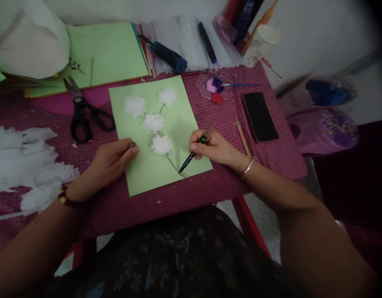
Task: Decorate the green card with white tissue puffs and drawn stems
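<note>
Nearest you, the green sheet (147, 176) lies tilted on the checked tablecloth (191, 194), its lower right corner towards your writing side, likely for an easier reach. Your right hand (211, 147) pinches a black pen (187, 160) low on its barrel, presumably for control, tip at the foot of a drawn stem (172, 162). Your left hand (116, 155) rests over the sheet's left edge, probably to steady it, fingers curled; you show something grey at the fingertips, but I cannot tell whether it is held. Beyond are white paper flowers (161, 145), a pencil (242, 135), a phone (260, 118) and scissors (78, 100), seemingly set aside within reach. Farther off, a brush (240, 85) leans in the paint dabs (212, 85). The small label (253, 58) at the back carries print too blurred to read; no brand is legible.
</note>
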`<state>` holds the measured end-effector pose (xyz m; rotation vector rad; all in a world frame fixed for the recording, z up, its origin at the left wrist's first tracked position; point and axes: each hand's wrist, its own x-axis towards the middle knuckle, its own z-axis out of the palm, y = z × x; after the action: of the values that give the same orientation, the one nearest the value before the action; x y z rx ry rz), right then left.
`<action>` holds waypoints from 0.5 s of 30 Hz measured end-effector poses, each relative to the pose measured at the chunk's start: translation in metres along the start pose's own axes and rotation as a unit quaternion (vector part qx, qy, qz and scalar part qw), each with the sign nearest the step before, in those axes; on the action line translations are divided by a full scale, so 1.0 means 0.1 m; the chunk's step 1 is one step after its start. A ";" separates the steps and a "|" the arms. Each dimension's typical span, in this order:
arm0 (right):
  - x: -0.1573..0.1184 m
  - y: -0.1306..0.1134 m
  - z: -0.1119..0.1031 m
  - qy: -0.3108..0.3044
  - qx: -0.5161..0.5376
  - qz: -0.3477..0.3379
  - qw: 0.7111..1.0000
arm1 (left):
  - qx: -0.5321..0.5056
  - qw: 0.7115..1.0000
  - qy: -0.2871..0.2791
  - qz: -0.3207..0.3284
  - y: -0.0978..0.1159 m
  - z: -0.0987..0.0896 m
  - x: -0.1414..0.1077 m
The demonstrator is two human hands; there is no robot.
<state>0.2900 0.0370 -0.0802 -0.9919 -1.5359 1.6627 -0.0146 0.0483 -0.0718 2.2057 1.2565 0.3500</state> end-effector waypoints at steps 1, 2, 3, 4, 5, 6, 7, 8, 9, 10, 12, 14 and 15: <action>0.00 0.00 0.01 -0.003 -0.008 0.000 1.000 | 0.002 1.000 -0.002 0.001 0.00 0.00 0.00; -0.01 0.00 0.02 -0.007 -0.015 0.001 1.000 | 0.005 1.000 -0.003 0.002 -0.01 0.01 0.00; -0.01 -0.01 0.01 -0.015 -0.024 0.005 1.000 | 0.007 1.000 -0.004 0.002 -0.01 0.02 0.01; -0.02 -0.01 0.01 -0.026 -0.033 0.011 0.999 | 0.009 1.000 -0.003 0.003 -0.02 0.02 0.01; -0.02 -0.01 -0.01 -0.037 -0.041 0.018 0.998 | 0.011 1.000 -0.002 0.005 -0.02 0.03 0.02; -0.02 -0.01 -0.02 -0.040 -0.043 0.023 0.998 | 0.013 1.000 0.001 0.008 -0.03 0.04 0.02; -0.02 0.00 -0.04 -0.031 -0.037 0.025 0.999 | 0.014 1.000 0.005 0.012 -0.03 0.04 0.02; -0.01 0.00 -0.06 -0.008 -0.025 0.021 0.999 | 0.015 1.000 0.010 0.017 -0.04 0.05 0.02; 0.01 0.00 -0.08 0.026 -0.005 0.010 1.000 | 0.017 1.000 0.015 0.020 -0.04 0.06 0.02; 0.02 -0.01 -0.09 0.066 0.019 -0.008 0.998 | 0.019 0.999 0.020 0.023 -0.04 0.06 0.02; 0.06 -0.04 -0.09 0.132 0.064 -0.048 0.988 | 0.020 0.999 0.027 0.034 -0.04 0.08 0.01; 0.09 -0.10 -0.05 0.163 0.090 -0.072 0.980 | 0.021 0.998 0.030 0.047 -0.04 0.09 0.00; 0.10 -0.13 -0.02 0.168 0.097 -0.078 0.978 | 0.022 0.998 0.032 0.052 -0.04 0.10 0.00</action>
<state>0.2865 0.0483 -0.0683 -0.9640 -1.1743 1.4192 -0.0125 0.0463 -0.0822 2.3201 1.1973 0.4411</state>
